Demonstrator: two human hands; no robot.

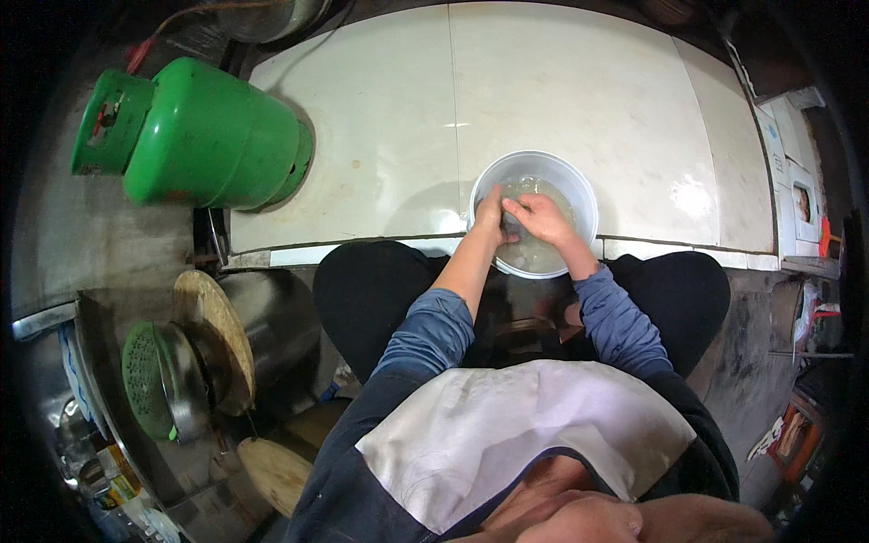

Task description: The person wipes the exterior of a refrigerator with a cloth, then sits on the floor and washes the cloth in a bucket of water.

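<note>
Before my body stands a white plastic bucket (pixel 585 203) at the front edge of a pale tiled counter (pixel 380 102). Cloudy water (pixel 529 258) fills its lower part, with some pale matter in it that is too blurred to name. Both hands reach down inside. My left hand (pixel 490 214) is on the left near the wall, its fingers curled and partly under the water. Close beside it, my right hand (pixel 540 218) bends inward, thumb towards the left hand. Whether either hand holds something is hidden by the fingers and the water.
A green gas cylinder (pixel 210 136) sits at the counter's left end. Low on the left are a large metal pot (pixel 282 332), a round wooden board (pixel 217 346), a green colander (pixel 144 380) and another wooden board (pixel 275 472). White boxlike items (pixel 787 176) line the right end.
</note>
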